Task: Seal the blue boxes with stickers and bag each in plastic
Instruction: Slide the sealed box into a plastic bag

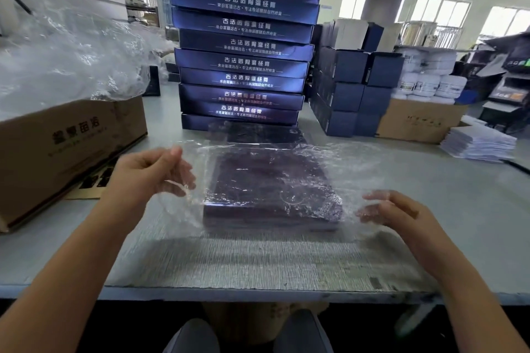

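Desk (pixel 430 252) runs left-right across the near half; far centre a tall stack of blue boxes (pixel 243 46), far left a carton (pixel 66 146) w/ a heap of loose bags (pixel 66 51) on top. Near centre, plastic bag (pixel 344 163) spread left-right on the desk, wider than the blue box (pixel 269 189) lying flat inside it. Box sits between both hands, sides running near-far, slightly skewed; film slack & wrinkled on both sides. Can't tell which side the bag mouth is. Left hand (pixel 149 172) just left of box, thumb & fingers pinching the film edge, lifted off the desk. Right hand (pixel 401 215) just right of box, fingers loose & fairly straight, tips against the film, no pinch visible. Next prob. pull film snug across box, left hand doing the tugging
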